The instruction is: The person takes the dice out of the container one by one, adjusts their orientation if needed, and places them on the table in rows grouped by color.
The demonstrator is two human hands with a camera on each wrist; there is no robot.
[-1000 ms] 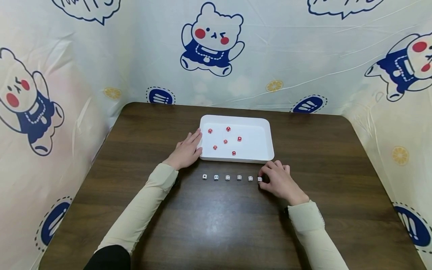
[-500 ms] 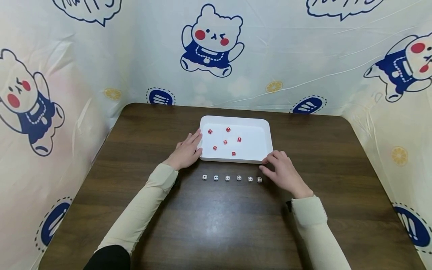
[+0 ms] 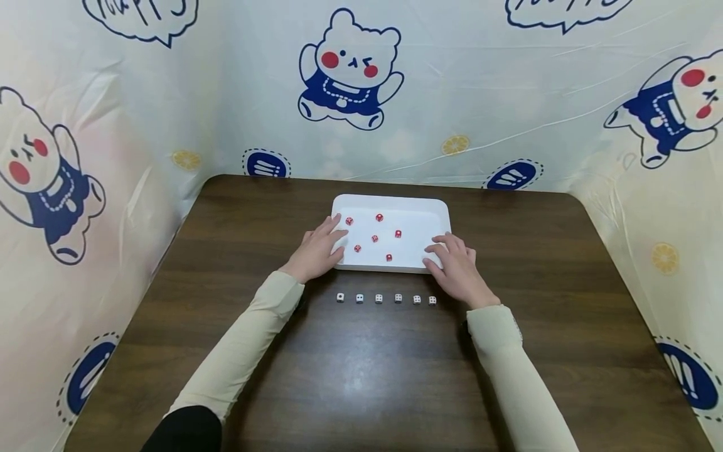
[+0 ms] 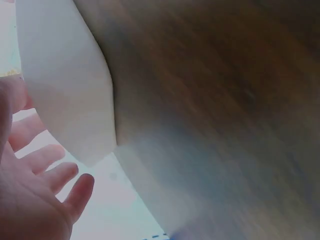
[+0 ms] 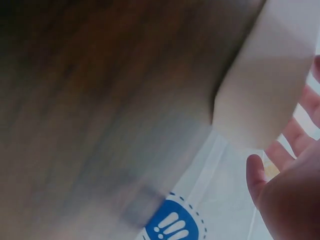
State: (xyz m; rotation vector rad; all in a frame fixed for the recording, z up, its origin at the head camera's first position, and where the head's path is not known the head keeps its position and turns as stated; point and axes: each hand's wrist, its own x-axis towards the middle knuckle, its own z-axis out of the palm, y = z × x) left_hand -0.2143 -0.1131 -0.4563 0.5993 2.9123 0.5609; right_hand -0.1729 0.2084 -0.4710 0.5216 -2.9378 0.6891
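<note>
A shallow white tray (image 3: 418,216) lies on the table, with several red dice (image 3: 375,238) scattered inside. In front of it, several white dice (image 3: 379,299) form a row. My left hand (image 3: 315,252) is at the tray's left side, its fairly straight fingers touching the rim. At the near right corner is my right hand (image 3: 460,271), fingers spread and lightly bent over the edge. Both wrist views show the tray's outer wall beside loosely extended fingers; the left wrist view has the left hand (image 4: 37,185), the right wrist view the right hand (image 5: 295,185).
The dark wooden table (image 3: 361,376) has rounded far corners. A pale curtain (image 3: 452,75) printed with cartoon bears hangs around its back and sides. Both forearms in light sleeves reach in from the near edge, on either side of the dice row.
My right hand has let go of the rightmost white die and moved up and left onto the tray's right corner. My left hand has shifted slightly at the left rim. The dice stay in place.
</note>
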